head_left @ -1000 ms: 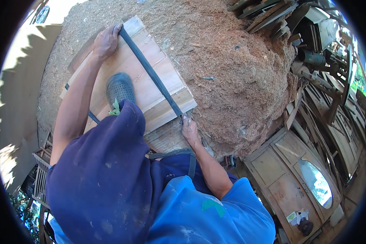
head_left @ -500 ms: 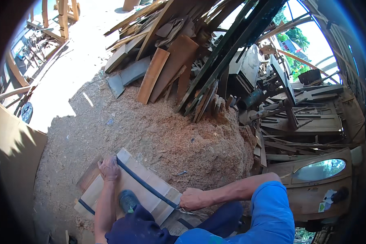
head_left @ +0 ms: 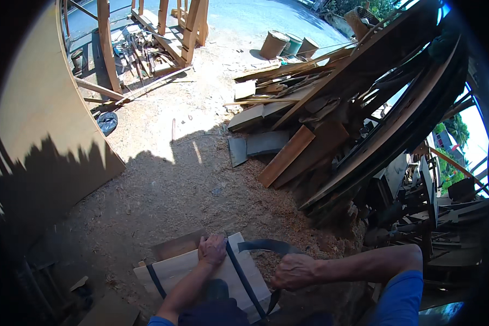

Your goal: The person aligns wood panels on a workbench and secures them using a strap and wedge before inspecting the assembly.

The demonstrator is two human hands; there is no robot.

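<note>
Black strap (head_left: 270,246) loops up from the right grip (head_left: 294,271), which holds it beside wooden boards (head_left: 180,266).

Glares near-white on the sunlit ground (head_left: 152,136), breaks into jagged shadow across the tan panel (head_left: 46,136), dims below, and bends toward a black, blue-fringed rim.

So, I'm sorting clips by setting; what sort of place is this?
Probably a woodworking yard, partly outdoors: strewn wood shavings, a heap of leaning boards and a strapped wood bundle.
</note>
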